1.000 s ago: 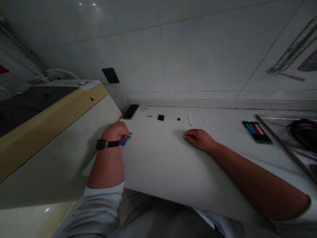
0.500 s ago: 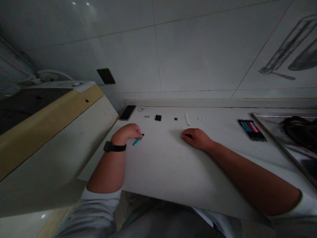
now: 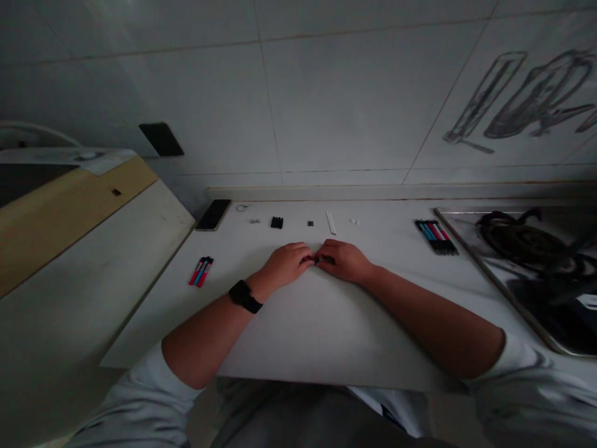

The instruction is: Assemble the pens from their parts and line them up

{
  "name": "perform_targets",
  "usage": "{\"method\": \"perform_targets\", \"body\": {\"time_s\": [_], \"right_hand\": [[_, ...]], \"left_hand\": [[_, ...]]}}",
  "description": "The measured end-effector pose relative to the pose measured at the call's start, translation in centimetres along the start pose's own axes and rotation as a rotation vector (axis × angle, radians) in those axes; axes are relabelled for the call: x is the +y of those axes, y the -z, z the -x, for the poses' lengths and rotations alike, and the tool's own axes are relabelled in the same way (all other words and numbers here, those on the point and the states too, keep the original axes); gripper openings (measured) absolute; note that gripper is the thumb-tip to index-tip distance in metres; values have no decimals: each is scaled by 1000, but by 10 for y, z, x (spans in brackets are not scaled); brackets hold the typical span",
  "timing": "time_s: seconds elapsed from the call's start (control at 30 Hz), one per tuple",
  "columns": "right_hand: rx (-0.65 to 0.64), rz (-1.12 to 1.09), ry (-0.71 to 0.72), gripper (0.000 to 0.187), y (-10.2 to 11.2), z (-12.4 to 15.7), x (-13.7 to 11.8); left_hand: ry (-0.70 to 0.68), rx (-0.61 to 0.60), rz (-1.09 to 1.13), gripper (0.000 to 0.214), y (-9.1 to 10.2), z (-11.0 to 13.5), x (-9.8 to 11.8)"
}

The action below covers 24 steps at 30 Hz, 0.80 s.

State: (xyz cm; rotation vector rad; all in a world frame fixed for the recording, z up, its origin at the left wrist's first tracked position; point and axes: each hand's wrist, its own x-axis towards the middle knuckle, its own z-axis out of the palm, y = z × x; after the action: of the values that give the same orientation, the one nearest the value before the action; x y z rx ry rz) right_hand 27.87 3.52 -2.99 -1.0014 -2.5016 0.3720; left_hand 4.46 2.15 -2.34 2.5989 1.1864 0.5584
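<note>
Above the middle of the white worktop (image 3: 326,323), my two hands meet at their fingertips. My left hand (image 3: 288,261), with a black watch on its wrist, is closed in a pinch. Facing it, my right hand (image 3: 344,260) is closed too, its thumb and fingers curled. Between the fingertips shows a small dark piece (image 3: 316,261), mostly hidden, so its kind cannot be made out. To the left, three pens (image 3: 201,272) in red and blue with black ends lie side by side. Behind the hands are black caps or grips (image 3: 277,222), small springs (image 3: 254,221) and a little dark block (image 3: 310,223).
A white strip (image 3: 331,223) and tiny clear pieces (image 3: 354,222) lie along the back. A phone (image 3: 213,214) and a thin ring (image 3: 241,208) are at the back left. Several coloured pens with black parts (image 3: 436,237) lie right, beside a metal-edged stove (image 3: 494,274).
My left hand has come from the left side, where it held a blue pen, to meet my right hand. Three pens now show at the left. The view has turned slightly right.
</note>
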Motion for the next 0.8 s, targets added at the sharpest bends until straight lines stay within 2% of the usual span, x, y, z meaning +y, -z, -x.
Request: {"method": "perform_targets", "body": {"time_s": [0.23,0.37,0.5,0.63,0.8], "right_hand": [[63,-51,-52,12,0,-1,-1],[97,-170,-118,11,2,-1,1],[79,-256,-175,13,1,-2,-1],[50,-348,-132,17,-1,-1,-4],[27,-367,-147,22,2,-2,-3]], "left_hand": [[44,22,27,13,10,4,-9],[137,95,221,12,17,6,-10],[191,218,473,15,19,4,2],[207,245,634,15,17,3,11],[231,276,709,18,17,4,8]]}}
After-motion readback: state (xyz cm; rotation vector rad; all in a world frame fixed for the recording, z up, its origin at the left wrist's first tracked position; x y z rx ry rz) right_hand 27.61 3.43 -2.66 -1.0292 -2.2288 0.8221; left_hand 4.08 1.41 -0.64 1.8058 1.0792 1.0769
